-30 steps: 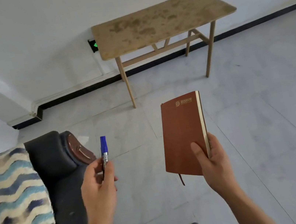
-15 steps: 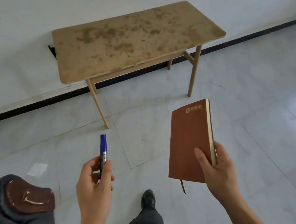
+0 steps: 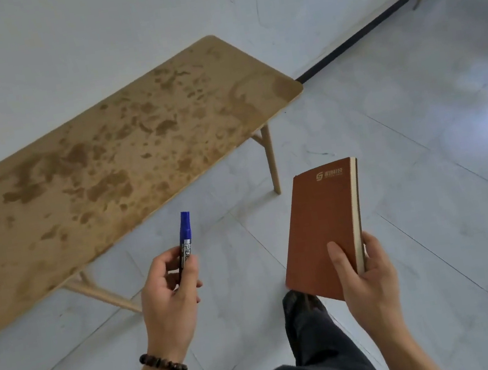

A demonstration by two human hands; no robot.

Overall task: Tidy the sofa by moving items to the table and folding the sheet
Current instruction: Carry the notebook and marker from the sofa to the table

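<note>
Fingers (image 3: 189, 275) of left hand (image 3: 167, 296) pinch cylindrical blue marker (image 3: 186, 235); right hand (image 3: 367, 280) clasps flat leathery notebook (image 3: 322, 220).

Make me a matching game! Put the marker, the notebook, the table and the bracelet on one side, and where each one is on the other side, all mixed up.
Things:
1. blue marker
2. brown notebook
3. wooden table
4. bead bracelet

Places:
A. against the wall
B. held in the right hand
C. held in the left hand
D. round the left wrist

Pairs: 1-C, 2-B, 3-A, 4-D.
</note>
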